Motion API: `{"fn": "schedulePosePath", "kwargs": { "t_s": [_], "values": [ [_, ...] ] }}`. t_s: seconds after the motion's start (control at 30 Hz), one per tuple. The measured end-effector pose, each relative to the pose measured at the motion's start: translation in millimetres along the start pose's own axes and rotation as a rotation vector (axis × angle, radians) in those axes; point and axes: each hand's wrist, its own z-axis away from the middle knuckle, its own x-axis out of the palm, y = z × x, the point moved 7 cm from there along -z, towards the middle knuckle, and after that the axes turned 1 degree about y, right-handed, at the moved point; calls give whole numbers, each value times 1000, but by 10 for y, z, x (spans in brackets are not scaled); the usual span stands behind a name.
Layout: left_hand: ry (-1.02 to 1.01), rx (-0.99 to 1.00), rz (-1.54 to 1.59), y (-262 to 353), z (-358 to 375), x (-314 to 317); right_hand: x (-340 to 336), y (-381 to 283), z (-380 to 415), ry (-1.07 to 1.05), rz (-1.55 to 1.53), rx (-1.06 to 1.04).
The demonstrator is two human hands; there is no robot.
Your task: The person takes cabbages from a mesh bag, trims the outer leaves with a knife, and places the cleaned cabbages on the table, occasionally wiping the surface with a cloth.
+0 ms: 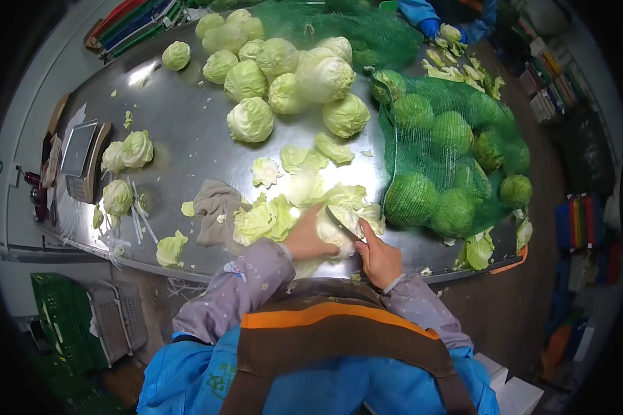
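One cabbage (332,232) sits against the fingers of the left hand (309,237), which grip its left side near the front edge of the tabletop (180,138). Just to its right, the right hand (382,259) has its fingers wrapped around the handle of a knife (340,223), whose blade slants across the cabbage, while loose leaves (273,218) lie beside the left hand.

Pale wall (48,52), table (187,149), seemingly brown floor (488,304)

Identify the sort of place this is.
Likely a produce-packing or food-prep room: loose round pale-green cabbages, a bulging green mesh sack holding more, and a boxy beige scale with a grey plate.
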Motion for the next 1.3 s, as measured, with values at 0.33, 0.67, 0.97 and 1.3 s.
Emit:
{"fn": "schedulePosePath", "kwargs": {
  "t_s": [0.33, 0.67, 0.97, 1.3],
  "values": [
    [-63, 52, -32, -27, 5, -4, 12, 153, -299, -81, -202, 269],
    [394, -107, -125, 152, 363, -64, 400, 404, -324, 248, -242, 266],
    [187, 189, -289, 105, 146, -446, -63, 336, 139, 10, -116, 162],
    [129, 97, -329, 87, 11, -436, 485, 753, -58, -135, -1395, 517]
  ]
}}
